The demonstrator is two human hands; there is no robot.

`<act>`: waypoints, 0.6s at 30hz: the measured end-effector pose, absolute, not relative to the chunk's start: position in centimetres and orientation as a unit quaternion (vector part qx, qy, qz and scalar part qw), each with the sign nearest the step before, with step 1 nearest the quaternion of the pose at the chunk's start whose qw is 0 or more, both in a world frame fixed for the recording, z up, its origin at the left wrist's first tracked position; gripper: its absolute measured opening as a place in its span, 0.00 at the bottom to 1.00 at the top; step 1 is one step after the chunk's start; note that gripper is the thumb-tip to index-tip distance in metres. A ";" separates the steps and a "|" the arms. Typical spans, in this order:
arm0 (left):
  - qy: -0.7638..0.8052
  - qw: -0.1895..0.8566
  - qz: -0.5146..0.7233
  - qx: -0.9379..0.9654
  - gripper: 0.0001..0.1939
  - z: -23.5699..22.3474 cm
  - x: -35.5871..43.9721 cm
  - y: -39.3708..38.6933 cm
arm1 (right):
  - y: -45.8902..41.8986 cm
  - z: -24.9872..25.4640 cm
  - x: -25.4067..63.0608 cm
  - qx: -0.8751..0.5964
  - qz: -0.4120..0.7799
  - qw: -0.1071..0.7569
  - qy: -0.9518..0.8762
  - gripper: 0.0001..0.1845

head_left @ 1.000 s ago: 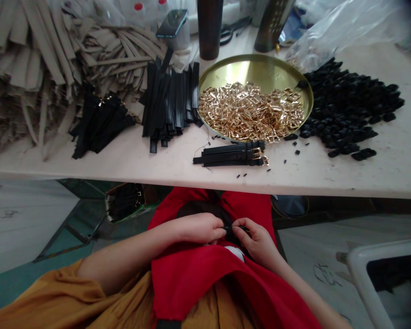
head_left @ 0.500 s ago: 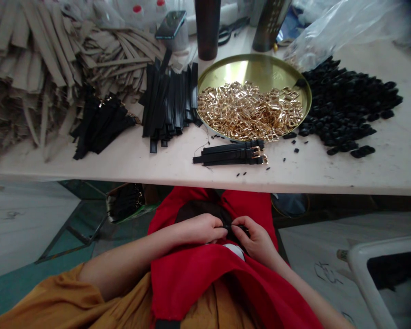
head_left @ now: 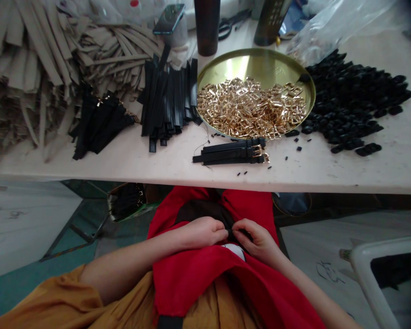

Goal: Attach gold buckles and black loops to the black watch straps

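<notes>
Over my lap, my left hand point(head_left: 208, 231) and my right hand point(head_left: 257, 238) are close together, each with its fingers pinched on a black strap point(head_left: 230, 233). Only a short dark piece of the strap shows between the fingertips; the rest is hidden. On the table ahead lies a small stack of black straps with gold buckles point(head_left: 229, 153). Behind it stands a round gold tray point(head_left: 253, 57) filled with loose gold buckles point(head_left: 249, 109). Black strap loops point(head_left: 352, 105) are heaped at the tray's right, and plain black strips point(head_left: 167, 100) lie at its left.
Beige strips point(head_left: 37, 50) are piled at the far left, beside a bundle of black buckled straps point(head_left: 102, 123). A phone point(head_left: 169, 19), a dark bottle point(head_left: 207, 27) and scissors point(head_left: 227, 29) are at the back. Below the table edge are a box point(head_left: 126, 201) and a white-rimmed container point(head_left: 359, 260).
My hands stay over my lap and have shifted only slightly, with a little more of the dark piece showing between the fingertips. The view has moved a little.
</notes>
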State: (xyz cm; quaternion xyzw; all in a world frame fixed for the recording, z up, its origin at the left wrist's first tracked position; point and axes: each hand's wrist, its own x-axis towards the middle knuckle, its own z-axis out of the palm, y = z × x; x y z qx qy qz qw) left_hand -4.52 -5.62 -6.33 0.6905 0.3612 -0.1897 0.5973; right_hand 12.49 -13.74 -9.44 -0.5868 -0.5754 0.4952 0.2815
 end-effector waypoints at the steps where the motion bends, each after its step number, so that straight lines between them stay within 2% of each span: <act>1: 0.363 0.604 -0.193 0.683 0.13 -6.3 -4.5 -5.6 | -13.7 -9.4 12.6 -0.583 0.500 0.284 -0.575 0.05; 9: 0.348 0.667 -0.189 0.630 0.13 -6.1 -4.9 -4.6 | -13.6 -9.3 12.3 -0.625 0.550 0.284 -0.476 0.05; 18: 0.377 0.602 -0.181 0.681 0.13 -6.7 -4.0 -5.6 | -14.1 -9.9 11.7 -0.658 0.463 0.288 -0.519 0.05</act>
